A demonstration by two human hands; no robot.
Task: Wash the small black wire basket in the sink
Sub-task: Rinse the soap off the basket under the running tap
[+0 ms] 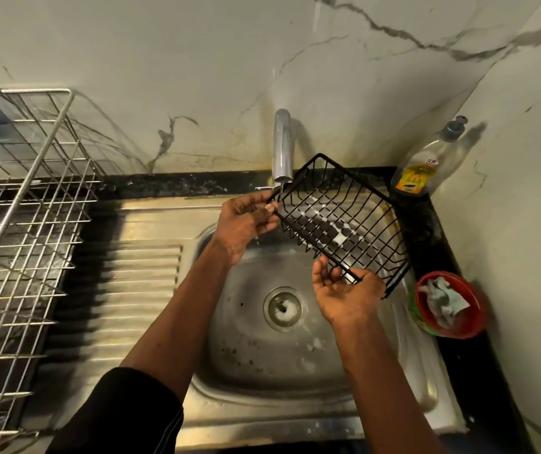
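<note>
The small black wire basket (338, 221) is held tilted above the steel sink (249, 365), its open side facing me. My left hand (246, 221) pinches the basket's left corner right under the chrome tap (282, 149). A thin stream of water falls from the spout past that corner. My right hand (344, 294) grips the basket's near corner from below, palm turned up. The drain (282, 309) lies beneath, between my two hands.
A large silver wire dish rack (23, 224) stands on the left, beside the ribbed drainboard (131, 290). A dish-soap bottle (421, 168) sits at the back right corner. A red bowl (449, 306) with a scrub cloth rests on the black counter at the right.
</note>
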